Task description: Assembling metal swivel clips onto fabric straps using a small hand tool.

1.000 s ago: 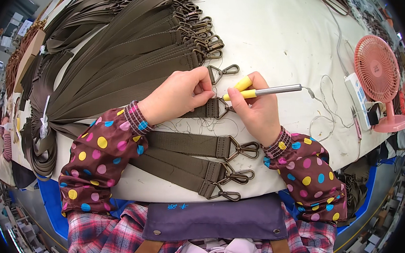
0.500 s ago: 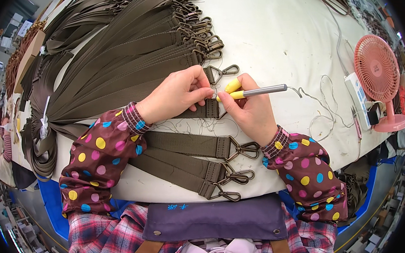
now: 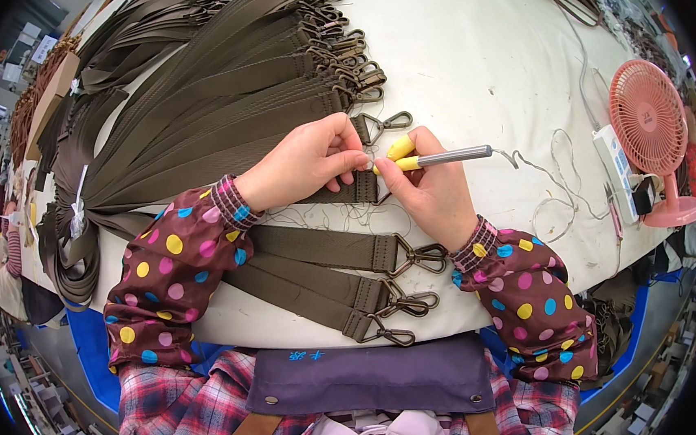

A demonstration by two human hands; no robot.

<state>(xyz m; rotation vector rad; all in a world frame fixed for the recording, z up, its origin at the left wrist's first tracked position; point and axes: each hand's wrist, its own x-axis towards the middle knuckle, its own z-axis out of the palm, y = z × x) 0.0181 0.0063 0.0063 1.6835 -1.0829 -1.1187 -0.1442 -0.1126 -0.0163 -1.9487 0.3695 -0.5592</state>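
Observation:
My right hand (image 3: 436,188) grips a slim corded pen-shaped tool (image 3: 455,156) with a grey handle, pointed left. Yellow coverings show at its fingers and along the tool's front part. Directly opposite, my left hand (image 3: 307,161) is closed in a pinch by the tool's tip; what sits between thumb and forefinger is too small to make out. Beneath the fingers lies the stitched end of a dark olive webbing strap (image 3: 364,188), its metal hardware partly hidden by my right hand. Just above, another strap end carries a swivel snap hook (image 3: 388,123).
Nearer me lie several straps (image 3: 321,248) with snap hooks (image 3: 418,257). A tied bundle of straps (image 3: 201,108) fans across the left of the white-covered table (image 3: 474,64). At right stand a pink fan (image 3: 648,106) and a power strip (image 3: 615,173), with the tool's cord trailing nearby.

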